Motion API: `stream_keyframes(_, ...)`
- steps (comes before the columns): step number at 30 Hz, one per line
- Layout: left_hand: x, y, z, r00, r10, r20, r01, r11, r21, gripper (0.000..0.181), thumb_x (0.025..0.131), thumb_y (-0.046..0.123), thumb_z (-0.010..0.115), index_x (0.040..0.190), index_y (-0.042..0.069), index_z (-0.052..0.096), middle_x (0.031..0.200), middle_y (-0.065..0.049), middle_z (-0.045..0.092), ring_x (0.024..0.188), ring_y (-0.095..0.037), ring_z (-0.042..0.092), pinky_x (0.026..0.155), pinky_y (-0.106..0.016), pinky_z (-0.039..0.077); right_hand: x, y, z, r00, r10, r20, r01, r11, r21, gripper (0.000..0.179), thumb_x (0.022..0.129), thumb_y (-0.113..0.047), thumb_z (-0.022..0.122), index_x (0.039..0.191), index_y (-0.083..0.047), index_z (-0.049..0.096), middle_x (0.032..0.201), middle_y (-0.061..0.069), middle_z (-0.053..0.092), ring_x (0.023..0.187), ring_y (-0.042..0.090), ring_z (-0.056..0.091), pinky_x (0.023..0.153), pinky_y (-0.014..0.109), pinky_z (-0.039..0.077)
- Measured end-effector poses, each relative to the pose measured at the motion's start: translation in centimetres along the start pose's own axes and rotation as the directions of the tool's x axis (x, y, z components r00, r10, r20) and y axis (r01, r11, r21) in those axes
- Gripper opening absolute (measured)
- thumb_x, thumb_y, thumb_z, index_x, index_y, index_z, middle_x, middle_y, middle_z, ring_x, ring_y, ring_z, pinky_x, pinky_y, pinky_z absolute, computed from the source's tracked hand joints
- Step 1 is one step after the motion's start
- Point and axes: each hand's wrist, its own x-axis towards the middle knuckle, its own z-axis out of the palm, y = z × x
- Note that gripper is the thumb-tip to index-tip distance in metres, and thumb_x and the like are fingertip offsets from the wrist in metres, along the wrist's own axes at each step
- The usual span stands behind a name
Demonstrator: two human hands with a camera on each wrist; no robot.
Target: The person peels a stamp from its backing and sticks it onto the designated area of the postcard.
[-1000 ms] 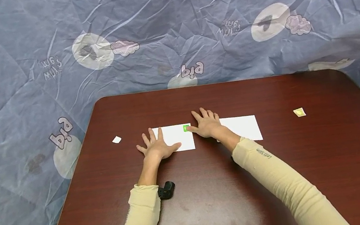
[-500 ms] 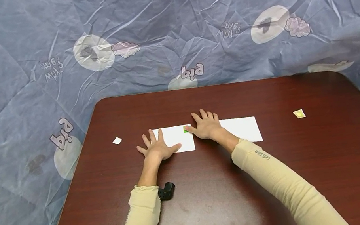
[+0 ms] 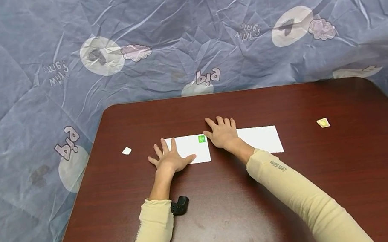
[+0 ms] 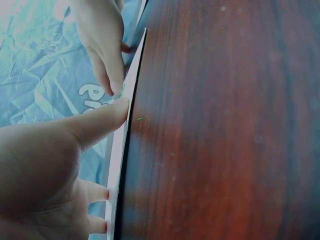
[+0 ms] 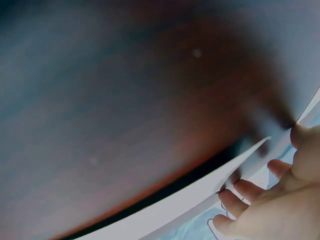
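Note:
My left hand [image 3: 171, 158] lies with fingers spread on the left part of a white envelope-like paper rectangle [image 3: 197, 153]. In the left wrist view, its thumb [image 4: 102, 122] presses at the near edge of that paper. A small green stamp-like square [image 3: 201, 138] lies flat at the paper's far right corner. Just right of it, my right hand [image 3: 224, 135] is spread, thumb tip beside the green square. The right hand covers the left end of a second white paper rectangle [image 3: 261, 139]. Neither hand grips anything.
A small yellowish square [image 3: 323, 122] lies at the right of the brown table [image 3: 228, 227]. Further left is a small white paper piece [image 3: 127, 150]. A patterned blue-grey cloth [image 3: 177, 24] hangs behind the table's far edge.
My right thumb, which lay on the green square half a second ago, has drawn off it to the right, leaving the square fully visible. My left hand has stayed in place.

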Motion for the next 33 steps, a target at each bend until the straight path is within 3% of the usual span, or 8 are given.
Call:
stream_keyframes(12,0.0,0.1,-0.1,1.0,0.006,-0.003,-0.006,1.0,0.011,0.098,0.088,0.063,0.056,0.157,0.015,0.005,0.159,-0.018,-0.01,0.143,-0.043,-0.012,0.106,-0.069,-0.001,-0.3,0.5,0.0,0.999,-0.044,0.021,0.044,0.999,-0.001,0.079,0.095,-0.065,0.039,0.155,-0.017,0.021,0.156,0.021,0.017,0.14,0.041,0.019,0.113,0.054,0.006)
stream_keyframes(20,-0.2,0.0,-0.1,1.0,0.003,0.002,-0.003,1.0,0.003,0.099,0.087,0.064,0.056,0.157,0.015,0.005,0.159,-0.019,-0.01,0.142,-0.043,-0.013,0.106,-0.069,-0.001,-0.6,1.2,0.1,0.995,-0.085,0.052,0.082,0.995,0.048,0.077,0.098,-0.064,0.031,0.156,-0.016,0.019,0.158,0.021,0.01,0.142,0.042,0.012,0.114,0.053,0.003)
stream_keyframes(29,-0.3,0.1,0.0,1.0,0.001,-0.004,-0.001,1.0,-0.023,0.099,0.087,0.062,0.058,0.156,0.014,0.006,0.159,-0.019,-0.01,0.142,-0.043,-0.014,0.105,-0.069,-0.002,-1.3,2.7,-0.7,0.99,-0.138,0.0,0.136,0.979,0.153,0.068,0.103,-0.05,0.031,0.152,-0.004,0.025,0.156,0.02,0.019,0.141,0.042,0.017,0.113,0.055,0.01)
stream_keyframes(33,-0.3,0.2,0.0,1.0,0.004,-0.004,-0.004,0.999,-0.031,0.098,0.088,0.061,0.058,0.156,0.013,0.007,0.158,-0.02,-0.01,0.142,-0.044,-0.014,0.105,-0.07,-0.002,-1.5,4.3,-1.8,0.983,-0.158,-0.093,0.175,0.961,0.215,0.064,0.103,-0.046,0.037,0.15,-0.003,0.031,0.151,0.023,0.029,0.138,0.044,0.023,0.11,0.059,0.016)
